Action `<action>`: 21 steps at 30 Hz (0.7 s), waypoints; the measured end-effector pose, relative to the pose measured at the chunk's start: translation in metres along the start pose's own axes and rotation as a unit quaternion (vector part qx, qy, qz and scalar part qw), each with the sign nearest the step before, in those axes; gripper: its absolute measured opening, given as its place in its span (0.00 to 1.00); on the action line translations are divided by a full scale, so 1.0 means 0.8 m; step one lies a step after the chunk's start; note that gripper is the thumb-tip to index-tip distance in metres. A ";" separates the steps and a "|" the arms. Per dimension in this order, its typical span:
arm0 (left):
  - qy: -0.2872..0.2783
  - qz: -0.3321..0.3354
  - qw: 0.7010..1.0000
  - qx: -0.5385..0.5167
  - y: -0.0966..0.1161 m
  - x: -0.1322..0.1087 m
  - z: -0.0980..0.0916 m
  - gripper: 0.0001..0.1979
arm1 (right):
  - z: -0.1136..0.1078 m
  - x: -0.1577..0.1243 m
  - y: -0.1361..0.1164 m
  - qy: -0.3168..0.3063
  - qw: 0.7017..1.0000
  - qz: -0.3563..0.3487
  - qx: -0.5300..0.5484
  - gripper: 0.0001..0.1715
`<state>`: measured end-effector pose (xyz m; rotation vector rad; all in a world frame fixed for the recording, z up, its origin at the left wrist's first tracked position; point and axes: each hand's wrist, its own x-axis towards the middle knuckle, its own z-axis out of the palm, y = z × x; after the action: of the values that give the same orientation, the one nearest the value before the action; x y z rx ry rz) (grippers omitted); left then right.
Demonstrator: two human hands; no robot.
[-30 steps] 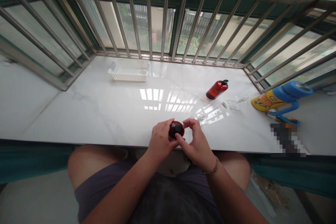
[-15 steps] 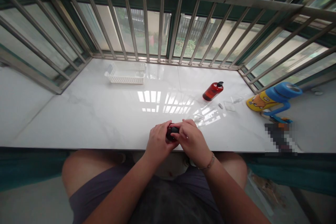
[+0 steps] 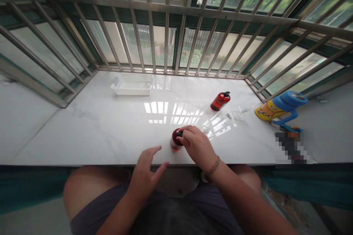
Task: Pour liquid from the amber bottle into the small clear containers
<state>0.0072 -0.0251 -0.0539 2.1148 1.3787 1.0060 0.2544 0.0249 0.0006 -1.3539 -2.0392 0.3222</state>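
Note:
A dark red bottle (image 3: pixel 175 141) with a black top stands on the white marble-look counter (image 3: pixel 91 128), close to its front edge. My right hand (image 3: pixel 195 143) has its fingers closed around the bottle's black top, which they partly cover. To the left of the bottle, my left hand (image 3: pixel 149 167) is apart from it, with thumb and fingers spread and nothing between them. Farther back on the right is a second red bottle (image 3: pixel 220 101) with a black pump top.
A white perforated basket (image 3: pixel 132 91) sits at the back left. On the right are small clear pieces (image 3: pixel 237 115), a blue-and-yellow drink bottle (image 3: pixel 275 108) with a handle, and a blurred-out dark item (image 3: pixel 291 147). Metal window bars (image 3: pixel 180 44) border the counter's back.
My left hand has let go of the near bottle and moved left and down, opening. My right hand stays at the bottle's top. The view has tilted up slightly.

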 end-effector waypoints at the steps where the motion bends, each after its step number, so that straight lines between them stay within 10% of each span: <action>1: -0.010 0.011 1.000 -0.002 -0.010 -0.016 -0.014 0.13 | -0.004 0.009 0.004 -0.012 1.000 -0.002 -0.003 0.19; 7: -0.064 -0.057 0.992 0.097 -0.106 -0.140 -0.081 0.12 | -0.040 0.082 0.043 -0.027 0.998 0.021 -0.049 0.23; 13: -0.009 -0.240 0.930 0.277 -0.195 -0.252 -0.104 0.34 | -0.053 0.174 0.107 -0.012 0.991 0.063 -0.121 0.27; 21: -0.029 -0.370 0.871 0.322 -0.192 -0.210 -0.114 0.41 | -0.025 0.248 0.168 -0.003 0.979 0.116 -0.166 0.20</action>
<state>-0.1962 -0.1162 -0.1562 1.6599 2.4544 0.1649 0.3162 0.2565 0.0209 -1.8027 -2.0038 0.0875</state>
